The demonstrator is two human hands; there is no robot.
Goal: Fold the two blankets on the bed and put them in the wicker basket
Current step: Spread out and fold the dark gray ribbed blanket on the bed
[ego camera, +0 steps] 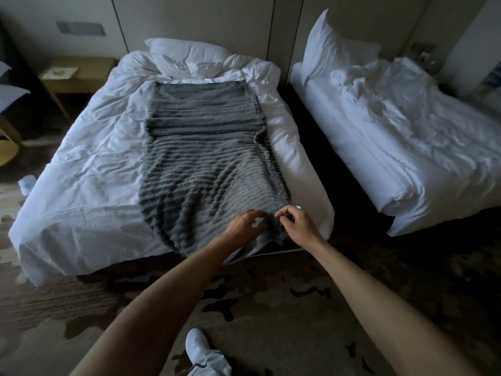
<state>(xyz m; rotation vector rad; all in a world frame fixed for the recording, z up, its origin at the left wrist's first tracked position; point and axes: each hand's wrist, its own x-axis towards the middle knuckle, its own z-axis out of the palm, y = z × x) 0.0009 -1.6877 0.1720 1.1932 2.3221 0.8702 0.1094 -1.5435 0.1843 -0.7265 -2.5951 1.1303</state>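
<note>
A grey ribbed blanket (206, 158) lies as a long strip down the right half of the near bed (89, 158), its near end hanging over the foot edge. Both hands are at that near end's right corner. My left hand (245, 225) has its fingers curled on the blanket's edge. My right hand (295, 222) pinches the corner fabric between thumb and fingers. A second blanket and the wicker basket are not in view.
A second bed (406, 147) with white bedding stands at the right, across a dark gap. A wooden bedside table (76, 74) is at the far left. White pillows lie at both bed heads. Patterned carpet and my white-shod foot (198, 346) are below.
</note>
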